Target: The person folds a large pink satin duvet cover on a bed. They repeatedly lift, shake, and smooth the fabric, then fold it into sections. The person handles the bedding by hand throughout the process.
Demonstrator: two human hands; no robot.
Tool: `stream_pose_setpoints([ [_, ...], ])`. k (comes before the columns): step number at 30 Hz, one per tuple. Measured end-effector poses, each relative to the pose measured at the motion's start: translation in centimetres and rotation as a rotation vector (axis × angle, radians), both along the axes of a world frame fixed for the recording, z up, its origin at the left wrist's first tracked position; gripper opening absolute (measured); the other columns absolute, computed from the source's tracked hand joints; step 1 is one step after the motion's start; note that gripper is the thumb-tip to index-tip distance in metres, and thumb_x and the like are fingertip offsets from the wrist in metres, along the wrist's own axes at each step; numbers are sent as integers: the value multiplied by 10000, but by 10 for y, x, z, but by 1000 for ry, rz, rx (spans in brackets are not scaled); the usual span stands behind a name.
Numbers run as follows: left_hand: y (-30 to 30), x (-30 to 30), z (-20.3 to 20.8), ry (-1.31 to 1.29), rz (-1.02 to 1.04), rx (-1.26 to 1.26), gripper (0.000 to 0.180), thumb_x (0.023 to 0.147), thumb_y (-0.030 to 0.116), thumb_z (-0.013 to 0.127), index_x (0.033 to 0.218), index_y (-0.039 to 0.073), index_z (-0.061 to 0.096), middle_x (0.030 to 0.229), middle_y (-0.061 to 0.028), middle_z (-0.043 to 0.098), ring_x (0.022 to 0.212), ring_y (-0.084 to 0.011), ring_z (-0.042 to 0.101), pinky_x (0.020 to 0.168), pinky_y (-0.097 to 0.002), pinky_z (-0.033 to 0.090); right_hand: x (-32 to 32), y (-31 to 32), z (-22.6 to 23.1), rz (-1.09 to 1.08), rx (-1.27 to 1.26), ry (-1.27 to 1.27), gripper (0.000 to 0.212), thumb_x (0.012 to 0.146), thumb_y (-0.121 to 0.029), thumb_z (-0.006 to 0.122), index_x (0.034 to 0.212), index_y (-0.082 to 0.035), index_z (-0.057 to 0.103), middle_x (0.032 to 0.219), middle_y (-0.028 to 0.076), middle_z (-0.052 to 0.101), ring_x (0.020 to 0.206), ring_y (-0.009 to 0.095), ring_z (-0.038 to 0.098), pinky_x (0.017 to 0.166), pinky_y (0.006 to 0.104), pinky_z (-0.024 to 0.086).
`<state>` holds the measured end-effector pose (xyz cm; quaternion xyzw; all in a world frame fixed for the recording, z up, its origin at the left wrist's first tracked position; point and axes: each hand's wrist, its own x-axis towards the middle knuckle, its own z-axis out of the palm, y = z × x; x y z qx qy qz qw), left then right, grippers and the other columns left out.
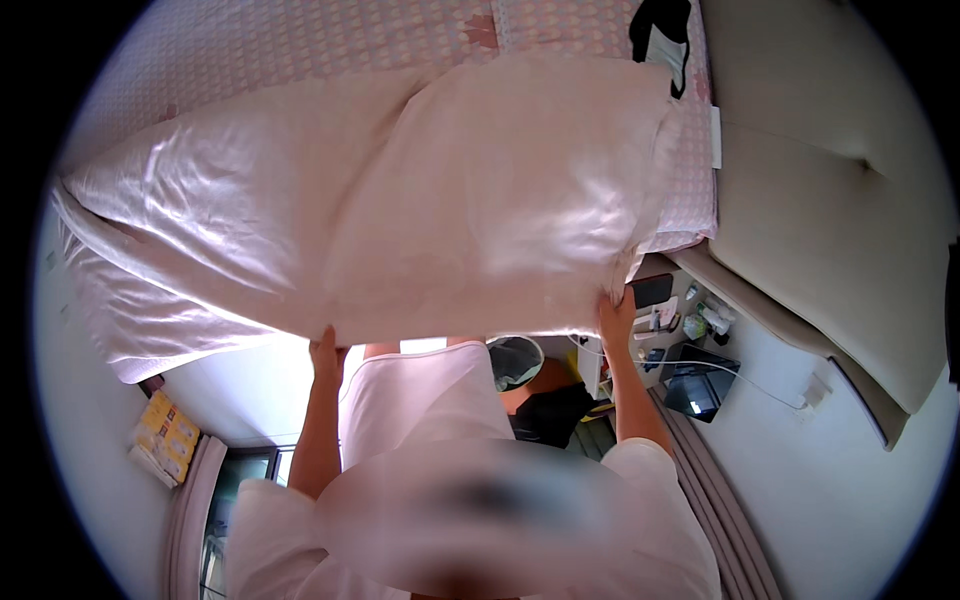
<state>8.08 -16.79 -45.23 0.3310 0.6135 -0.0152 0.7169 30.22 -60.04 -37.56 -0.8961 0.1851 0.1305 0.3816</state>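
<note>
A pale pink, silky quilt [470, 190] stretches across the bed in front of me, with its near edge lifted toward my body. My left hand [326, 352] grips that edge left of the middle. At its right corner my right hand [616, 312] is closed on the same edge. Between the two hands the edge runs nearly straight. On the left the quilt folds over and drapes down past the bed's side. Beneath it lies a pink patterned bed sheet [330, 40], bare along the far side.
A padded beige headboard [830, 190] stands at the right. A black and white cloth item [664, 45] lies near the bed's far right. Below right are a lined waste bin [516, 362], a dark tablet-like device [700, 380] and a white cable [690, 363]. Yellow packs [168, 440] sit lower left.
</note>
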Motion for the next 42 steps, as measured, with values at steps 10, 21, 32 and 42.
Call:
stream_pose_setpoints([
  [10, -1, 27, -12, -49, 78, -115, 335, 828, 162, 497, 1109, 4, 404, 1030, -124, 494, 922, -235, 517, 795, -362, 462, -20, -16, -34, 112, -235, -139, 230, 722, -78, 487, 923, 31, 469, 868, 198, 515, 826, 314, 505, 730, 379, 384],
  [21, -33, 33, -10, 64, -26, -67, 349, 826, 186, 494, 1081, -32, 399, 998, -136, 512, 876, -233, 544, 722, -335, 494, -6, -27, -37, 196, -538, -23, 307, 759, -164, 518, 949, 59, 426, 806, 259, 504, 785, 422, 490, 721, 448, 396],
  [32, -31, 8, -3, 145, -194, -98, 197, 797, 155, 505, 942, 21, 505, 823, -71, 553, 671, -155, 558, 562, -263, 470, 48, 159, -3, 838, -98, -68, 376, 653, -3, 571, 1006, -19, 443, 982, 116, 437, 833, 217, 486, 737, 314, 401],
  [42, -12, -89, 10, 148, -163, 311, 233, 744, 233, 512, 835, 25, 565, 746, -113, 607, 638, -198, 598, 620, -319, 471, -57, 486, 11, 1481, 297, -147, 240, 718, -77, 580, 940, -36, 497, 863, 89, 529, 734, 186, 531, 665, 284, 443],
])
